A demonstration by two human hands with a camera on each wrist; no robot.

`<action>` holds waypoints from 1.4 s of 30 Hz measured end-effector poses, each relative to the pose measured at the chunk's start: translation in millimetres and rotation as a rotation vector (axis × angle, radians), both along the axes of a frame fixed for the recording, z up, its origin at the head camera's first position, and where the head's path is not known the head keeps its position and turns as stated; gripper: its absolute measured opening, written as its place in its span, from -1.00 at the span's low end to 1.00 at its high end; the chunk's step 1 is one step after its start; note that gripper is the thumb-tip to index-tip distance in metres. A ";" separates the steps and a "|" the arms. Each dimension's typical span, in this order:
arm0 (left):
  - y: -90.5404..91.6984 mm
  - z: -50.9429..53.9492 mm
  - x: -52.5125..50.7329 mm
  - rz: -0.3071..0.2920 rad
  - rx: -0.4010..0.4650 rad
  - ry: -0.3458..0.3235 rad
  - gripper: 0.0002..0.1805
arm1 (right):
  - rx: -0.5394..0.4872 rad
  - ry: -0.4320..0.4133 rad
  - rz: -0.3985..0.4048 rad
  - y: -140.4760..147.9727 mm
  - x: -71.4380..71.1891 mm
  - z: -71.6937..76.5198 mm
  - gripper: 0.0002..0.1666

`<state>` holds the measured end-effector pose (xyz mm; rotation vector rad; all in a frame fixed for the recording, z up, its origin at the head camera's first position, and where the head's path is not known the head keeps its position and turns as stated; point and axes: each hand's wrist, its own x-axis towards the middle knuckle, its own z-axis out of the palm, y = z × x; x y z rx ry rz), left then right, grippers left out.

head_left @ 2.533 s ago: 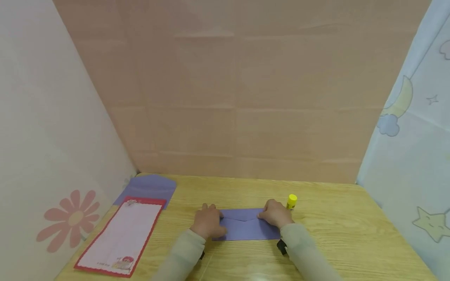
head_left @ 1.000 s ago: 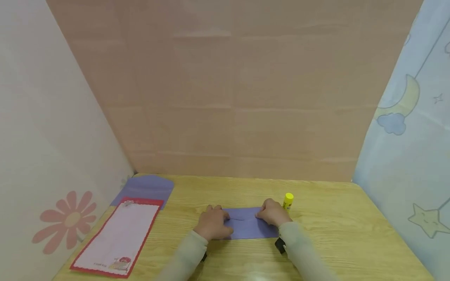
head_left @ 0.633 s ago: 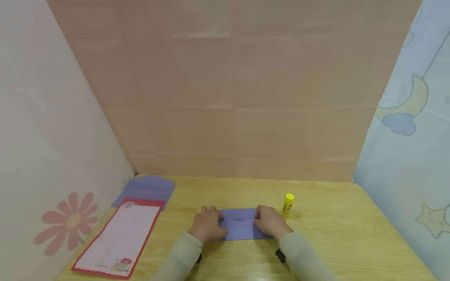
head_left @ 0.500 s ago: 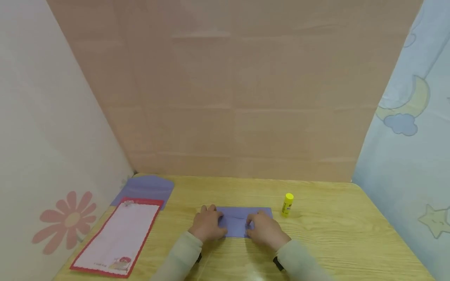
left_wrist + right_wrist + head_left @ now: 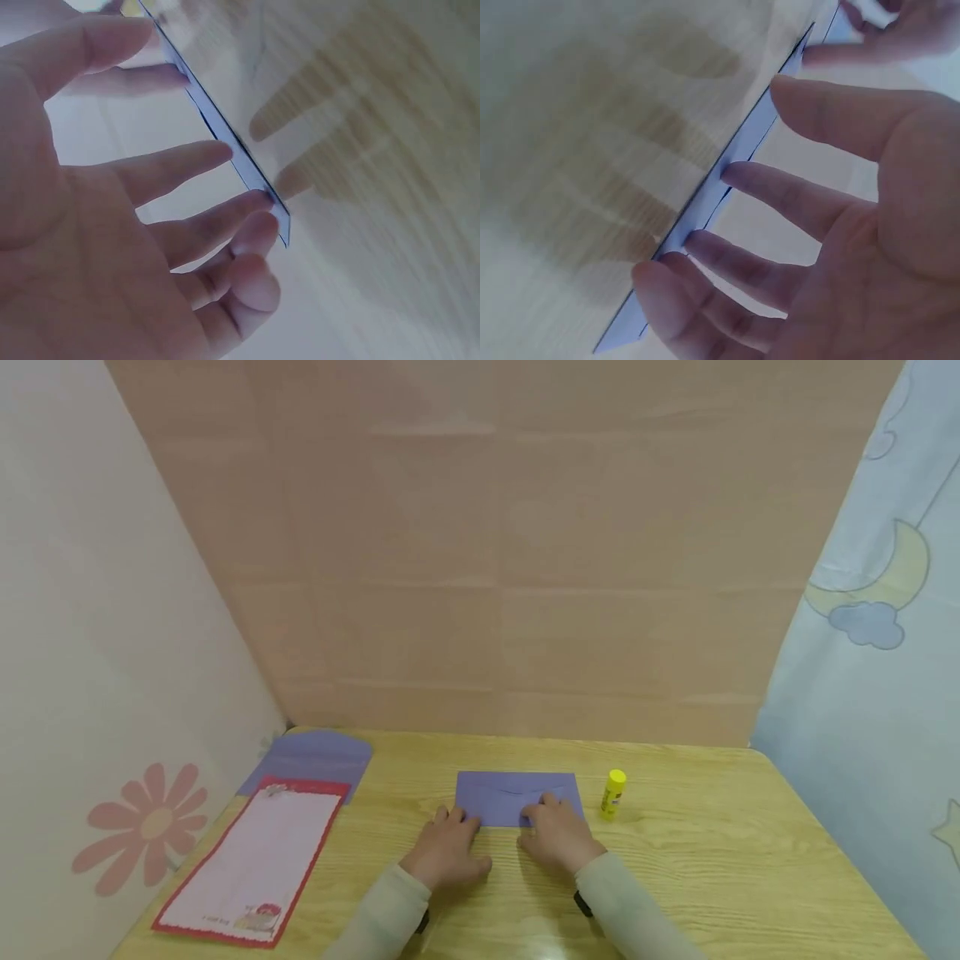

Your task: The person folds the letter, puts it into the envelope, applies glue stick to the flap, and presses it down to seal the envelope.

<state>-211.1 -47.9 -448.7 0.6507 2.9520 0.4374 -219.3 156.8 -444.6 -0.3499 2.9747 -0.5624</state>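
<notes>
Have left grip [image 5: 447,850] at the near edge of a purple envelope [image 5: 487,799], right grip [image 5: 558,839] over it. Also see yellow tube [image 5: 612,795] upright nearby, plus red-bordered sheet [image 5: 255,860] partly covering another envelope [image 5: 322,754].

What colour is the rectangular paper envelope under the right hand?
The rectangular paper envelope is purple, clearest in the head view.

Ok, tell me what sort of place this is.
Probably a craft corner, perhaps for children, judging by the wood-grain table, a purple envelope and the moon-printed wall covering.
</notes>
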 end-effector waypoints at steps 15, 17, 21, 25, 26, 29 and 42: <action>-2.6 8.2 17.1 -0.042 0.018 -0.024 -0.30 | -0.018 -0.022 -0.056 4.8 -44.6 -7.4 -0.42; -3.3 7.7 18.2 -0.046 0.018 -0.015 -0.30 | -0.017 -0.024 -0.058 6.6 -46.7 -7.6 -0.42; -10.4 7.5 20.9 -0.039 0.018 -0.006 -0.26 | -0.003 -0.023 -0.053 10.4 -49.4 -8.2 -0.40; -27.7 11.3 21.3 0.019 0.053 -0.041 -0.23 | 0.009 -0.008 -0.037 13.0 -47.7 -8.2 -0.38; -33.5 12.6 20.5 0.043 0.062 -0.047 -0.22 | 0.006 -0.007 -0.035 13.2 -46.3 -7.7 -0.37; -55.7 19.5 18.0 0.133 0.088 -0.057 -0.21 | -0.029 -0.003 -0.027 12.1 -39.4 -6.6 -0.35; -179.4 45.1 -6.0 0.403 -0.005 -0.094 -0.20 | -0.141 0.092 0.030 22.5 -9.1 1.1 -0.79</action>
